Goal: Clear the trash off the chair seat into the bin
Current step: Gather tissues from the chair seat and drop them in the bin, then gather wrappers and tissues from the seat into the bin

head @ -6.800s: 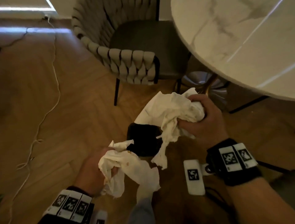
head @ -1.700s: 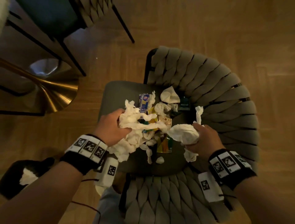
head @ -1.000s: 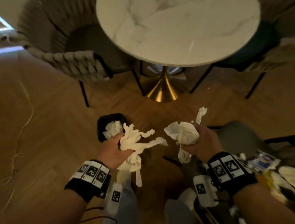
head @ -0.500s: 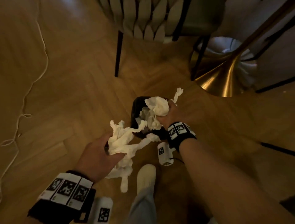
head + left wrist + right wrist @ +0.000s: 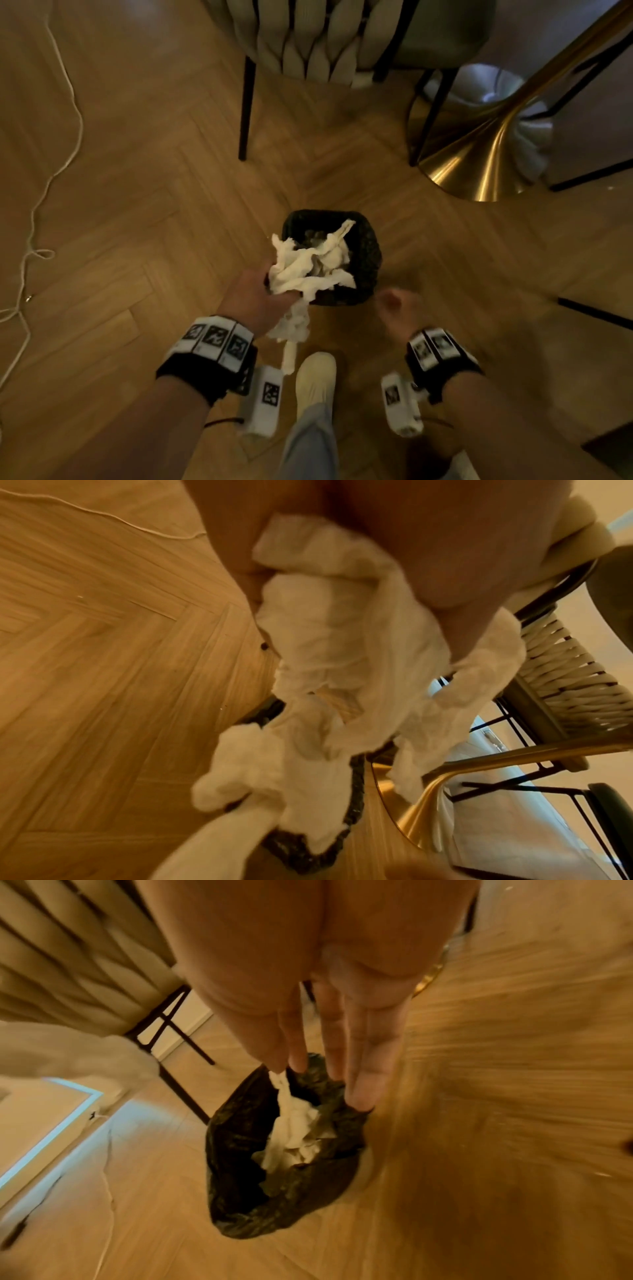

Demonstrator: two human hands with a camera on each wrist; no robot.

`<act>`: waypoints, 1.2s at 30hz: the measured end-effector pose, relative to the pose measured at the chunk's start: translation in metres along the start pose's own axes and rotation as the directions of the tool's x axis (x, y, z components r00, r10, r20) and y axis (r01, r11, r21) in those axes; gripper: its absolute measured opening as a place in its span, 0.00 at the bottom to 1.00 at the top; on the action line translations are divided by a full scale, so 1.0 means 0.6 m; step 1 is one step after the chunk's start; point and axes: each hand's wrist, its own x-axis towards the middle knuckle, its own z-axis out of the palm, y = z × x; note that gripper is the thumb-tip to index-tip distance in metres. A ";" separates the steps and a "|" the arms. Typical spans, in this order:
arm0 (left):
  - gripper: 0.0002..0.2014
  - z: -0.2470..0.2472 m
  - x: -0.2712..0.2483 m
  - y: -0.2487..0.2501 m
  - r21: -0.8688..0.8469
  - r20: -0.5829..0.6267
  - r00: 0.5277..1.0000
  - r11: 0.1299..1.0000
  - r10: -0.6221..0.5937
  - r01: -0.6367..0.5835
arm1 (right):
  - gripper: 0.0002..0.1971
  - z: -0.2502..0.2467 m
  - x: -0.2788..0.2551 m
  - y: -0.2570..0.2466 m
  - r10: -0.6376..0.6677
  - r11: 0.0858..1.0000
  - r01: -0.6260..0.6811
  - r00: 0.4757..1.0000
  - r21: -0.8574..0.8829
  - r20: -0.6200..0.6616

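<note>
A small bin lined with a black bag [image 5: 366,260] [image 5: 240,1150] stands on the wooden floor. My left hand [image 5: 260,298] grips a bundle of crumpled white tissues [image 5: 308,267] [image 5: 342,656] over the bin's near left rim, with strands hanging down. My right hand [image 5: 394,308] [image 5: 325,1042] hovers empty at the bin's near right side, fingers straight and pointing down. White tissue [image 5: 294,1137] lies inside the bin. The chair seat with the trash is out of view.
A woven-back chair [image 5: 308,44] with black legs stands beyond the bin. A gold table base [image 5: 479,164] is at the upper right. A white cable [image 5: 41,192] runs along the floor at left. My shoe [image 5: 315,380] is just behind the bin.
My right hand let its tissue wad fall into the bin and drew back to the right, now empty. My left hand carried its tissue bundle forward over the bin's rim.
</note>
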 end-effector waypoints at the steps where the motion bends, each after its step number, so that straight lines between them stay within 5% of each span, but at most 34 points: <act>1: 0.17 0.009 0.020 0.011 0.001 0.016 1.000 1.000 0.004 -0.004 | 0.13 -0.009 -0.013 0.023 0.045 0.999 -0.045 0.999 0.002 0.008; 9: 0.37 0.088 0.168 0.021 -0.007 -0.024 0.996 0.996 -0.086 0.086 | 0.12 -0.028 -0.090 0.202 0.318 0.948 -0.318 0.947 0.006 0.040; 14: 0.46 0.126 0.198 -0.018 0.069 0.060 0.990 0.990 -0.129 0.125 | 0.03 -0.014 -0.119 0.224 0.373 0.921 -0.382 0.921 0.079 0.109; 16: 0.50 0.129 0.192 -0.035 0.058 0.115 0.986 0.991 -0.123 0.117 | 0.07 -0.011 -0.134 0.213 0.361 0.921 -0.374 0.925 0.110 0.116; 21: 0.24 0.112 0.126 -0.048 -0.183 0.057 0.998 0.982 -0.034 0.044 | 0.10 -0.018 -0.178 0.178 0.321 0.927 -0.330 0.944 0.176 0.080; 25: 0.06 0.077 0.026 -0.044 0.069 0.102 0.995 0.998 -0.013 0.006 | 0.03 -0.052 -0.238 0.143 0.285 0.939 -0.293 0.956 0.182 0.071; 29: 0.07 0.057 -0.081 0.015 0.308 0.196 0.981 0.949 0.005 -0.067 | 0.02 -0.123 -0.338 0.128 0.256 0.935 -0.262 0.965 0.240 0.058; 36: 0.05 0.108 -0.266 0.243 0.388 0.396 0.909 0.873 0.133 -0.296 | 0.09 -0.289 -0.579 0.218 0.326 0.852 -0.243 0.939 0.464 -0.107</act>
